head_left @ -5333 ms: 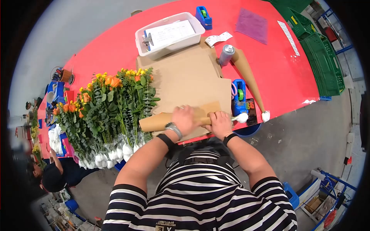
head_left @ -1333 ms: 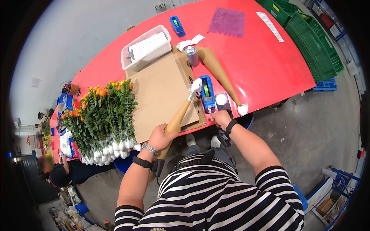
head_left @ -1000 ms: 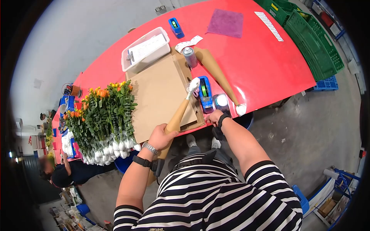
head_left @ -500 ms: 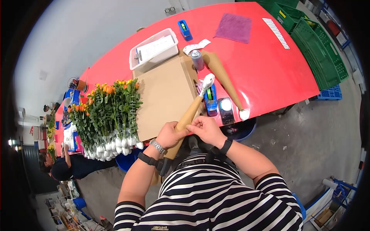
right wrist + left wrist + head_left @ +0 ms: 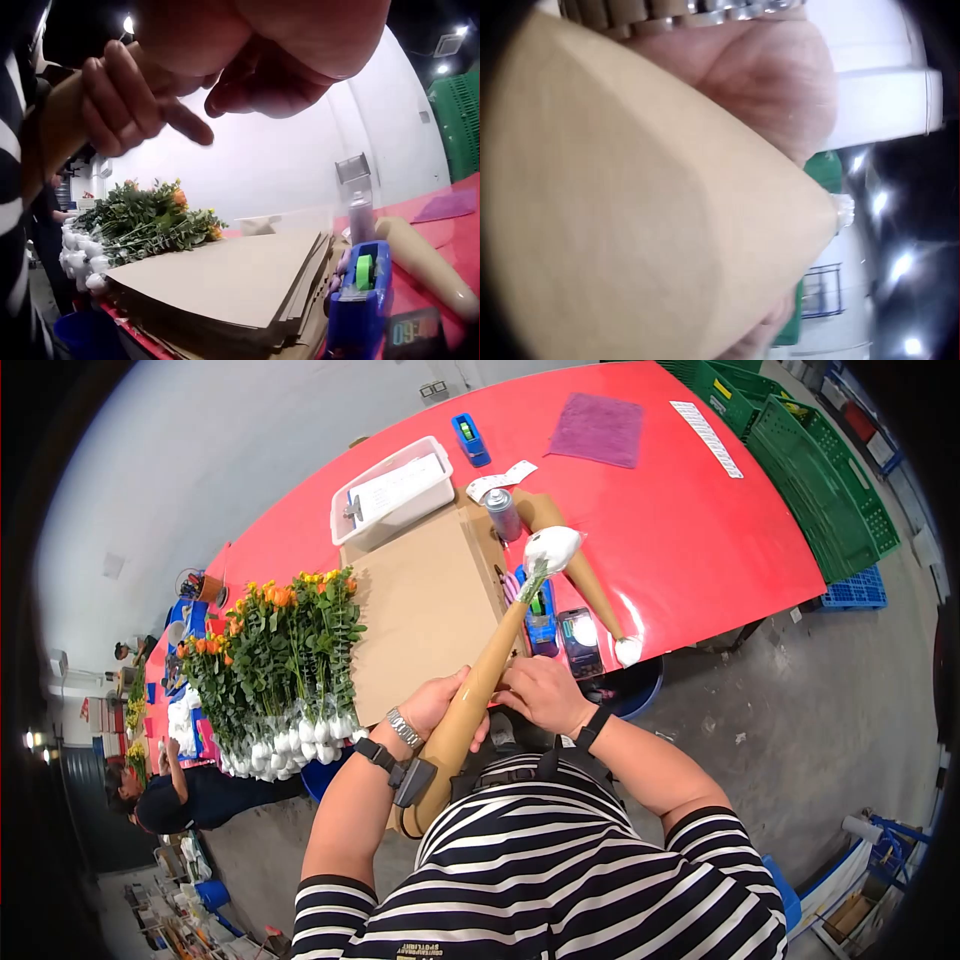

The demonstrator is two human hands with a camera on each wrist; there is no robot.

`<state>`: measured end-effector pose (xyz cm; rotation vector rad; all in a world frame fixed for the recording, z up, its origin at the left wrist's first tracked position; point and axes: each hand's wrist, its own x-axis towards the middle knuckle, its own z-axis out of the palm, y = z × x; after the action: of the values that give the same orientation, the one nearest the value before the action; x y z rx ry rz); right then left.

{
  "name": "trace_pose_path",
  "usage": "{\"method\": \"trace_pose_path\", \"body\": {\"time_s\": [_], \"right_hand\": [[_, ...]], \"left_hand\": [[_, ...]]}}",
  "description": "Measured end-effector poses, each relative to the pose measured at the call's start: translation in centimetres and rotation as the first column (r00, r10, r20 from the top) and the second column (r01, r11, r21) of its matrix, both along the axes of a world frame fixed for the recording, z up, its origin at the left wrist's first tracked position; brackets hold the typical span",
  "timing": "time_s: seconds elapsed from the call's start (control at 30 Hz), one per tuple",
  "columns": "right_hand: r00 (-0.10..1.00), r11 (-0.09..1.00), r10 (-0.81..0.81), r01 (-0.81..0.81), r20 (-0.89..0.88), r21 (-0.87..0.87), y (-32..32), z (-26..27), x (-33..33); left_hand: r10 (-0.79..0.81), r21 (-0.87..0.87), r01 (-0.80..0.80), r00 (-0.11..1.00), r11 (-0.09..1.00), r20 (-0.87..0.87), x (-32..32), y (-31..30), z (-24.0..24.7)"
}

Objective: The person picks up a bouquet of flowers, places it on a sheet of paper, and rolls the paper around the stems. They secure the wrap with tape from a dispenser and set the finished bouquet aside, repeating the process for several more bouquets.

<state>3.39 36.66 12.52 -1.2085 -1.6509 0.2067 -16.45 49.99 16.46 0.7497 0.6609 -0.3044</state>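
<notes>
My left hand (image 5: 430, 705) grips a brown paper cone (image 5: 482, 685) wrapped round a bouquet, its wide end towards my body. Green stems and a white wrapped stem end (image 5: 553, 548) stick out of the narrow end, pointing away over the table. Close beside the cone, my right hand (image 5: 550, 695) has its fingers curled towards the paper; I cannot tell whether they pinch anything. In the right wrist view the left fingers (image 5: 124, 101) wrap the cone. The left wrist view is mostly filled by the paper cone (image 5: 652, 187), with the left palm (image 5: 772, 90) against it.
Flat brown paper sheets (image 5: 420, 610) lie ahead, beside a row of orange and yellow bouquets (image 5: 290, 645). A blue tape dispenser (image 5: 543, 630), phone (image 5: 580, 643), spray can (image 5: 502, 515) and another wrapped cone (image 5: 597, 590) are right. A white bin (image 5: 395, 510) stands behind.
My right hand went to the tape dispenser, then came back to the cone. The cone, rolled on the sheets earlier, is now lifted and turned, its white end higher and further right.
</notes>
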Motion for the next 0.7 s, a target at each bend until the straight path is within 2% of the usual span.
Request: {"method": "trace_pose_path", "body": {"time_s": [0.03, 0.1, 0.13, 0.17, 0.2, 0.23, 0.27, 0.3, 0.33, 0.37, 0.4, 0.43, 0.47, 0.5, 0.53, 0.57, 0.63, 0.7], "right_hand": [[0.991, 0.995, -0.024, 0.036, 0.128, -0.092, -0.5, -0.2, 0.6], [0.99, 0.997, -0.071, 0.072, 0.12, -0.008, -2.5, 0.3, 1.2], [0.987, 0.997, -0.072, 0.074, 0.142, -0.003, -3.5, 0.7, 1.6], [0.984, 0.997, -0.071, 0.072, 0.165, 0.001, -4.4, 1.1, 1.9], [0.966, 0.991, -0.114, 0.128, 0.231, -0.049, -5.0, 2.2, 2.3], [0.942, 0.978, -0.152, 0.186, 0.299, -0.091, -5.3, 3.2, 2.7], [0.933, 0.955, -0.152, 0.224, 0.325, -0.197, -5.7, 2.6, 2.9], [0.878, 0.936, -0.193, 0.299, 0.438, -0.188, -5.9, 1.8, 3.4], [0.927, 0.836, -0.101, 0.276, 0.361, -0.475, -6.3, 0.3, 3.9], [0.965, 0.662, -0.034, 0.216, 0.259, -0.717, -6.8, -1.5, 4.7], [0.978, 0.659, -0.062, 0.189, 0.197, -0.728, -7.0, -3.2, 5.9], [0.959, 0.681, -0.188, 0.284, 0.213, -0.675, -7.6, -5.2, 6.9], [0.951, 0.666, -0.275, 0.294, 0.141, -0.686, -7.8, -5.8, 8.4], [0.897, 0.613, -0.422, 0.388, 0.13, -0.689, -7.8, -7.7, 9.9], [0.821, 0.528, -0.538, 0.503, 0.188, -0.684, -7.7, -10.1, 11.8], [0.772, 0.473, -0.582, 0.578, 0.256, -0.666, -7.7, -13.2, 14.3], [0.642, 0.306, -0.682, 0.685, 0.35, -0.661, -6.4, -15.5, 17.8], [0.597, 0.255, -0.697, 0.725, 0.398, -0.639, -4.5, -17.0, 20.2]], "left_hand": [[0.005, 0.041, -0.003, 0.999, 0.999, -0.045, 0.3, -0.1, 0.2], [0.009, 0.084, -0.003, 0.997, 0.996, -0.079, 1.2, -0.5, 0.0], [-0.086, 0.436, 0.122, 0.991, 0.892, -0.101, 1.8, -1.1, -0.4], [-0.16, 0.723, 0.223, 0.975, 0.654, -0.155, 2.2, -1.5, -0.8], [-0.284, 0.92, 0.342, 0.917, 0.192, -0.282, 2.2, -1.4, -1.9], [-0.28, 0.923, 0.332, 0.921, 0.194, -0.272, 3.4, -2.2, -0.2], [-0.331, 0.861, 0.499, 0.799, -0.101, -0.502, 4.8, -3.3, 1.3], [-0.299, 0.7, 0.6, 0.636, -0.387, -0.711, 6.0, -4.4, 2.9], [-0.306, 0.728, 0.538, 0.671, -0.425, -0.675, 6.6, -5.0, 3.3], [-0.297, 0.73, 0.54, 0.678, -0.419, -0.672, 6.9, -5.4, 3.6], [-0.254, 0.812, 0.222, 0.877, -0.539, -0.408, 7.2, -5.7, 3.8], [-0.249, 0.751, -0.097, 0.964, -0.654, -0.092, 7.1, -5.8, 4.2], [-0.208, 0.801, -0.086, 0.977, -0.592, -0.048, 6.7, -5.7, 4.9], [-0.173, 0.797, -0.067, 0.984, -0.6, -0.048, 5.9, -5.3, 4.6], [-0.107, 0.868, -0.01, 0.993, -0.497, -0.05, 4.4, -4.8, 3.8], [-0.034, 0.923, 0.041, 0.998, -0.382, -0.059, 2.6, -4.5, 2.9], [0.097, 0.911, 0.133, 0.99, -0.39, -0.103, -2.0, -3.8, 0.1], [0.212, 0.945, 0.315, 0.933, -0.089, -0.291, -7.3, -3.1, -3.4]]}}
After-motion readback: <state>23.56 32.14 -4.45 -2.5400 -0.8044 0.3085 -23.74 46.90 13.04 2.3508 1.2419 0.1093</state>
